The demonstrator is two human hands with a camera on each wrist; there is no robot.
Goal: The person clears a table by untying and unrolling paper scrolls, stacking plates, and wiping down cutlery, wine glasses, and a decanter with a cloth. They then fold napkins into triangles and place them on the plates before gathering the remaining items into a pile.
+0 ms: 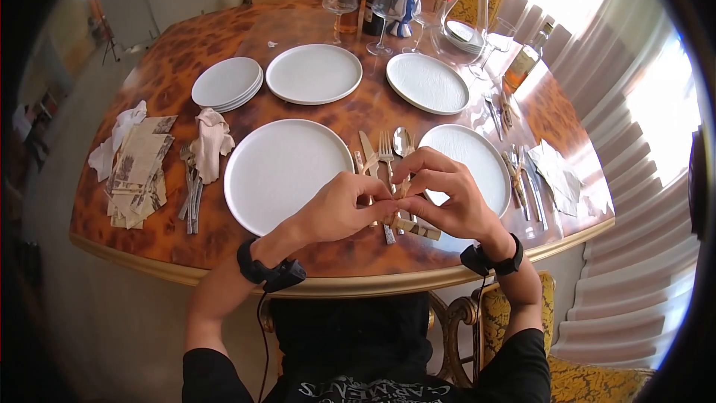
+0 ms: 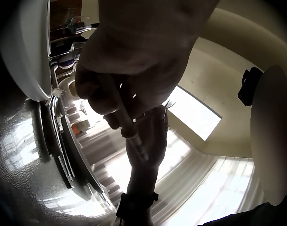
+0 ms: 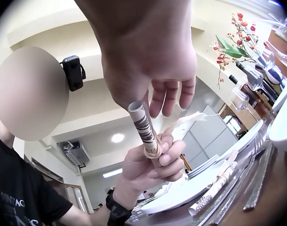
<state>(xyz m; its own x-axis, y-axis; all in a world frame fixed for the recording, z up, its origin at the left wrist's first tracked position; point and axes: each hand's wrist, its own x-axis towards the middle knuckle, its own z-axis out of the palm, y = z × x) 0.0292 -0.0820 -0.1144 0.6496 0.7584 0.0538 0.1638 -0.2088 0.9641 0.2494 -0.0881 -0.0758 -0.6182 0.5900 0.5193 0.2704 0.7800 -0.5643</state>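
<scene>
A patterned paper roll [image 3: 144, 129], tied round its middle with a pale ribbon [image 3: 158, 149], is held over the table's front edge. My left hand [image 1: 343, 205] grips the roll, its fingers wrapped about the tied part in the right wrist view. My right hand [image 1: 447, 190] meets the left fingertips, thumb and forefinger pinching at the ribbon; its other fingers are loosely bent. Below the hands lie a fork [image 1: 385, 151], a spoon [image 1: 403, 140] and a knife [image 1: 365, 143]. Another tied paper roll [image 3: 213, 189] rests beside this cutlery.
White plates flank the hands, one at left [image 1: 287, 172], another at right [image 1: 477, 153]. Paper sheets [image 1: 139, 172] and a crumpled cloth [image 1: 212, 142] lie at left. More cutlery [image 1: 531, 186] and papers [image 1: 558, 175] lie at right. Wine glasses [image 1: 341, 0] and bottles stand at the back.
</scene>
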